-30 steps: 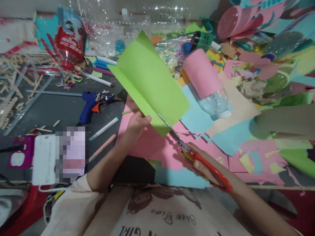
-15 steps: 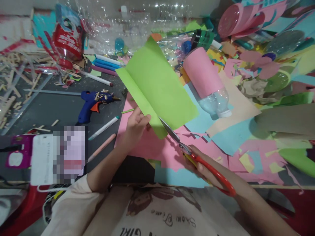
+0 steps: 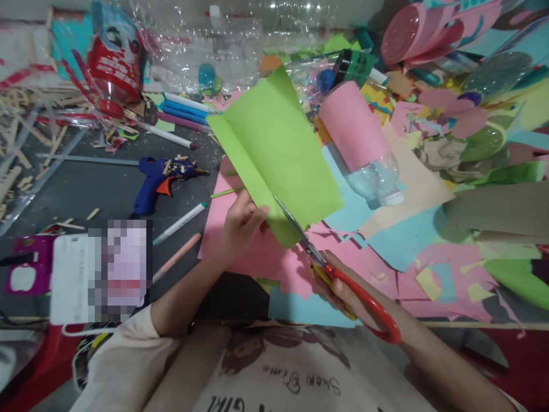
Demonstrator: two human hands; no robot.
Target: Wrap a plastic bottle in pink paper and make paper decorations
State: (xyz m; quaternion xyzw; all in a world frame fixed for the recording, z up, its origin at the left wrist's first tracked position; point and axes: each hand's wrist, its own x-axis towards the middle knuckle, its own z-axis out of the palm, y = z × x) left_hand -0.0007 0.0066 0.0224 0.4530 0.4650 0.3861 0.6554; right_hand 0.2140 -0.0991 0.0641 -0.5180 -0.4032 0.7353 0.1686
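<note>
My left hand (image 3: pixel 246 223) pinches the near edge of a bright green sheet of paper (image 3: pixel 278 143), thumb on top. The sheet is raised at a tilt, with a crease along its left side. In my right hand (image 3: pixel 338 286) are scissors (image 3: pixel 364 300) with red and yellow handles. Their blades lie across the lower part of the green paper, tips pointing up and left, close to my left thumb. Beneath is a pink sheet (image 3: pixel 274 269), with thin green strips at its left edge. A pink-wrapped plastic bottle (image 3: pixel 355 126) lies just right of the green paper.
To the left lie a blue glue gun (image 3: pixel 150 183), a white marker (image 3: pixel 180 223), a pinkish pen (image 3: pixel 178 256) and a phone (image 3: pixel 126 269). A red-labelled bottle (image 3: pixel 114 68) and wooden sticks (image 3: pixel 17 137) sit farther back. Paper scraps (image 3: pixel 454 280) cover the right side.
The green paper and my left hand have shifted slightly right. The scissors and my right hand have moved a little left, with the blade tips farther up the sheet.
</note>
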